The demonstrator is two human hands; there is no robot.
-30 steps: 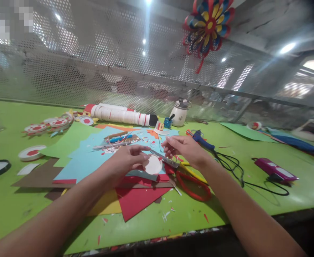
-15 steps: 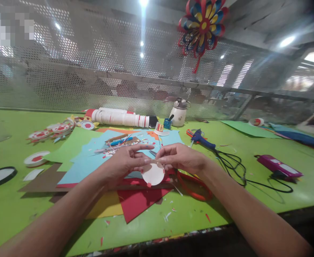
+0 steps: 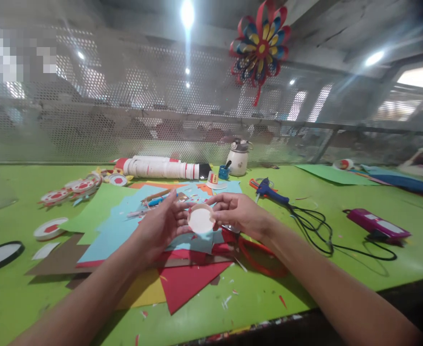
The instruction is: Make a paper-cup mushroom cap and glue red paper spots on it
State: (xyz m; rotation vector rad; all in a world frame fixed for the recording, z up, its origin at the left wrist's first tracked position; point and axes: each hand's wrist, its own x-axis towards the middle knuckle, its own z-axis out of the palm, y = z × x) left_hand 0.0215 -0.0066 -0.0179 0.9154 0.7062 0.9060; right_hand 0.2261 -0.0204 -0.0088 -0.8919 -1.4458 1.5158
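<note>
the disc (image 3: pixel 200 220) is pinched at three o'clock by the right hand (image 3: pixel 242 214); lightness is advised. at nine, the left hand (image 3: pixel 163 223) is spread, apparently touching.

A large flower ornament of looped red, blue and yellow strips (image 3: pixel 262 49) hangs at upper right, a red tail below it. Behind the bright green tabletop (image 3: pixel 344 278) stands a grey perforated metal screen (image 3: pixel 142 96). Near its foot sits a cream, rounded bottle with a dark grey lid (image 3: pixel 237 163), just beside a small blue jar (image 3: pixel 223 172) with a dark stick leaning out. At far right lie a light green paper sheet (image 3: pixel 330 174) and a blurred dark blue length of material (image 3: pixel 409 185).
</note>
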